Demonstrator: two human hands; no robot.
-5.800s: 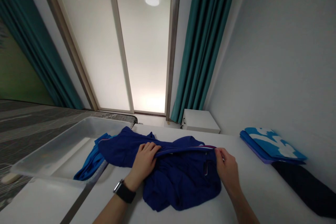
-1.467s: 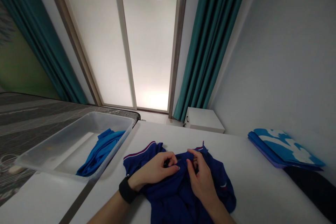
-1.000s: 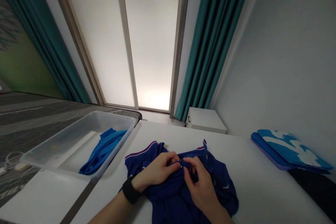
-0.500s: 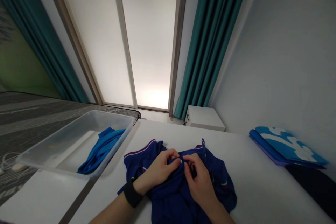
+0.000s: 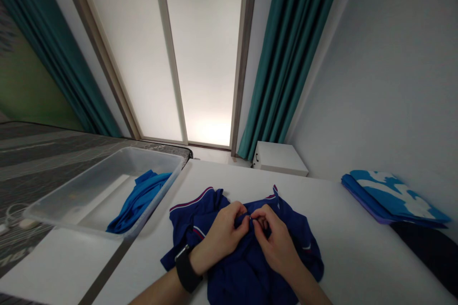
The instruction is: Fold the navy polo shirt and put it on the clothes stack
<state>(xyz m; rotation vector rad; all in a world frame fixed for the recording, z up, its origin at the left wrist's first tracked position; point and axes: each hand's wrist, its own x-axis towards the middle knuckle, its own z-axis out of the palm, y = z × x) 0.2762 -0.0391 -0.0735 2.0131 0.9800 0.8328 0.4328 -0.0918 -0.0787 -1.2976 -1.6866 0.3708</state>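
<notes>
A dark blue polo shirt (image 5: pixel 236 274) with red and white trim lies rumpled on the white table in front of me. My left hand (image 5: pixel 229 228), with a black watch on the wrist, pinches the shirt's front near the collar. Close beside it, my right hand (image 5: pixel 274 238) grips the same stretch of fabric between thumb and fingers. The fingertips of both hands almost meet around a small pale button (image 5: pixel 250 217), which they partly hide.
Left of the shirt, a clear plastic bin (image 5: pixel 82 221) holds a bright blue garment (image 5: pixel 139 202). Folded blue clothes (image 5: pixel 393 195) and a dark cloth (image 5: pixel 425 252) lie at the right of the white table (image 5: pixel 343 267). A white cabinet (image 5: pixel 281 157) stands beyond the far edge.
My left hand has rolled slightly, turning the watch face more into view. The button is now more covered by the fingertips. Both hands still pinch the shirt at the same place.
</notes>
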